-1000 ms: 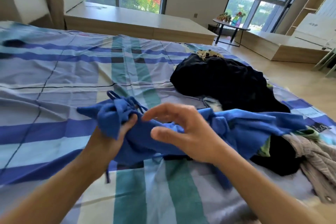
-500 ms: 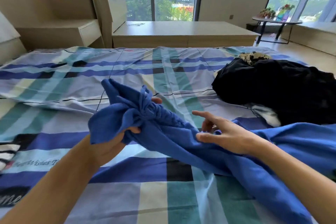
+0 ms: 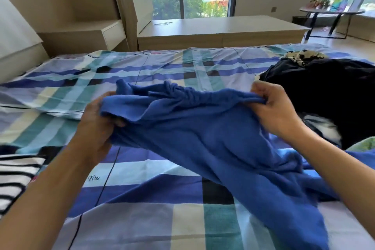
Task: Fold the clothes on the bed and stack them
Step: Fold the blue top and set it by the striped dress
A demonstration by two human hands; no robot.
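Blue garment (image 3: pixel 203 140) stretched between hands, left hand (image 3: pixel 97 119) gripping one end, right hand (image 3: pixel 272 107) pinching the other

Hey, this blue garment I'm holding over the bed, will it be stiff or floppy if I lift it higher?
Probably floppy: the blue garment sags between the left hand and right hand and trails onto the bed. Likely light, since two edge grips carry it. The gathered edge will probably bunch, not lie flat.

Fingers of the left hand (image 3: pixel 94 124) vanish under the blue garment (image 3: pixel 203 138) — striped cloth (image 3: pixel 14 178) cut by the left edge, black pile (image 3: pixel 334 91) by the right.
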